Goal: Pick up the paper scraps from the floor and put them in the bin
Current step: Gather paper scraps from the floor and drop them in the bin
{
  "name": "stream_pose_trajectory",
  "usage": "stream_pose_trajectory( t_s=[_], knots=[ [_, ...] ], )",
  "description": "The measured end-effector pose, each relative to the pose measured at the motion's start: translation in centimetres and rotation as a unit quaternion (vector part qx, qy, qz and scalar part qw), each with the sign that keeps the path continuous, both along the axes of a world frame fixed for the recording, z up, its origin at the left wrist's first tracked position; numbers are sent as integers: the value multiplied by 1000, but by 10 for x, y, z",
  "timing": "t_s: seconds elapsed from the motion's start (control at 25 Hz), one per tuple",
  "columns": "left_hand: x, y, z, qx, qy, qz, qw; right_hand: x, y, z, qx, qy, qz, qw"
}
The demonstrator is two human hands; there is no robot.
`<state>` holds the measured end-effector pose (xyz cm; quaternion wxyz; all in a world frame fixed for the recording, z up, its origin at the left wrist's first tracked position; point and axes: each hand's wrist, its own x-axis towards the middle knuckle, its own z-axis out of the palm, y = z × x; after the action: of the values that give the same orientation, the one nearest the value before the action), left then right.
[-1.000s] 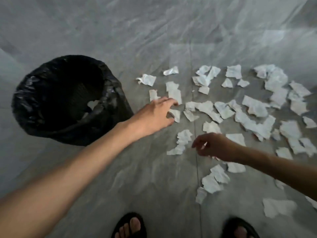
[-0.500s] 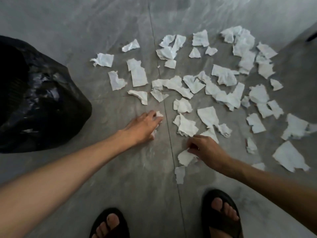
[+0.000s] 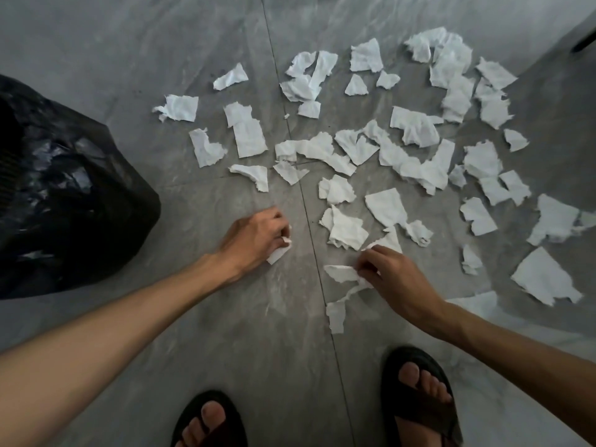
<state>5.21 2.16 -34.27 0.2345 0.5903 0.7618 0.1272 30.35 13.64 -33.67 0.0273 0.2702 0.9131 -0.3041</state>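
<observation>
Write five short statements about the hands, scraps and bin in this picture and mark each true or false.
1. The left hand is closed on a scrap. True.
2. The right hand is empty. False: its fingers pinch a scrap.
3. The bin stands to the person's left. True.
4. All scraps are off the floor. False: many still lie there.
5. The person is barefoot. False: black sandals are on.

Looking like an indoor room, likely a home

Showing polished grey marble-look floor tiles (image 3: pixel 225 333) with thin grout lines, a bin lined with a black plastic bag (image 3: pixel 64 188) standing on them, and bare feet in black open sandals (image 3: pixel 419 398) suggesting casual domestic surroundings.
</observation>
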Motion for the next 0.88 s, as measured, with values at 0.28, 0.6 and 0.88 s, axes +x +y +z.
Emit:
stream_pose_trajectory(
  t_s=[0.28, 0.6, 0.88],
  knots=[
    [15, 49, 30, 78, 32, -87, 993, -8, -26, -19, 90, -24, 260, 961],
    [47, 86, 1, -10, 135, -277, 951, -5, -14, -17, -88, 4, 96, 991],
    [39, 72, 1, 4, 26, -159, 987, 5, 12, 0, -287, 78, -360, 884]
  ],
)
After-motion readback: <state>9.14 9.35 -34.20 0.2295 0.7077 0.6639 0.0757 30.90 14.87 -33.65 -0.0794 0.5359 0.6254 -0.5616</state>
